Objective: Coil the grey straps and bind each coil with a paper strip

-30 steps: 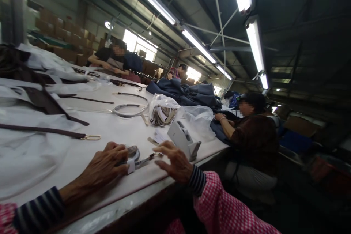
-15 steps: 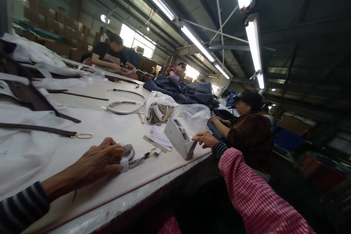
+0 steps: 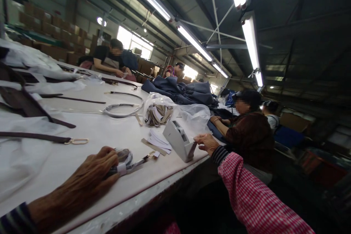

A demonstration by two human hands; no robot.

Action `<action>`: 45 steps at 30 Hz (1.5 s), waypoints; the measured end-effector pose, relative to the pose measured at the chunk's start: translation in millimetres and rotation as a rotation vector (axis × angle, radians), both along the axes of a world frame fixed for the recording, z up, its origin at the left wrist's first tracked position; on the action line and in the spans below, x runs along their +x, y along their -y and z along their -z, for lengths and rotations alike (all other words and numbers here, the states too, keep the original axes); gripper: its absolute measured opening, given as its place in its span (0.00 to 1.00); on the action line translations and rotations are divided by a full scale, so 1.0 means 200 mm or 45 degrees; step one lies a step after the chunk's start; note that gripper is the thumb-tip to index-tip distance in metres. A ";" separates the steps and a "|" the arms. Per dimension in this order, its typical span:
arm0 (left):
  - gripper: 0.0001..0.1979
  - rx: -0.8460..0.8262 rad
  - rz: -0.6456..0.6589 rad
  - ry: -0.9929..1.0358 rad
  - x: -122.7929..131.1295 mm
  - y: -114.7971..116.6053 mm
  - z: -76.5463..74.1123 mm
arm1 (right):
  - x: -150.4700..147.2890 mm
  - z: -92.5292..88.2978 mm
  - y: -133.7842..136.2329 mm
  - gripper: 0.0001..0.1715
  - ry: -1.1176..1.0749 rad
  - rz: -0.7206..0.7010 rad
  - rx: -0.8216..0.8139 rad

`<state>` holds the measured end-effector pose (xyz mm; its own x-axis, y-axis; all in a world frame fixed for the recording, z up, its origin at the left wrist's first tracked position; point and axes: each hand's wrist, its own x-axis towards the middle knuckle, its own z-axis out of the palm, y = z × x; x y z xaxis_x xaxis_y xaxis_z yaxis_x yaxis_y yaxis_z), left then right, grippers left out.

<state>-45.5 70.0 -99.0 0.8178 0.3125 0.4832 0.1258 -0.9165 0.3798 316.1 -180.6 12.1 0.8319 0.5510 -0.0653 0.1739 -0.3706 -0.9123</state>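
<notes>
My left hand (image 3: 93, 175) is closed over a coiled strap (image 3: 127, 157) in clear plastic, held against the tabletop. A white paper band (image 3: 121, 169) wraps around the strap beside my fingertips. The strap's free end runs right to a gold-coloured metal clasp (image 3: 151, 154). At the front of a grey tape dispenser (image 3: 175, 139), my right hand (image 3: 207, 143) has thumb and index finger pinched together at the cutting edge. The tape itself is too fine to make out there.
White paper strips (image 3: 157, 140) lie left of the dispenser, with a plastic bag of beige strips (image 3: 158, 113) behind. Another looped strap (image 3: 120, 109) and dark brown straps (image 3: 35, 136) lie leftward. A co-worker (image 3: 246, 131) sits close on the right by dark blue fabric (image 3: 181, 91).
The view has shifted slightly. My left hand stays on the coiled strap, now nearer the lower left of the picture. My right hand remains at the dispenser's front, its fingers slightly more curled.
</notes>
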 end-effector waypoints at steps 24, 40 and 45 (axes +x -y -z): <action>0.23 -1.401 0.129 0.424 0.02 0.10 -0.41 | -0.29 0.17 0.09 0.20 0.392 -0.148 0.094; 0.18 -0.829 -0.250 0.444 -0.01 0.16 -0.39 | -1.15 0.06 -0.59 0.26 -0.539 -0.703 0.735; 0.18 -0.810 -0.281 0.498 0.00 0.18 -0.37 | -1.15 0.11 -0.61 0.27 -0.522 -0.612 0.739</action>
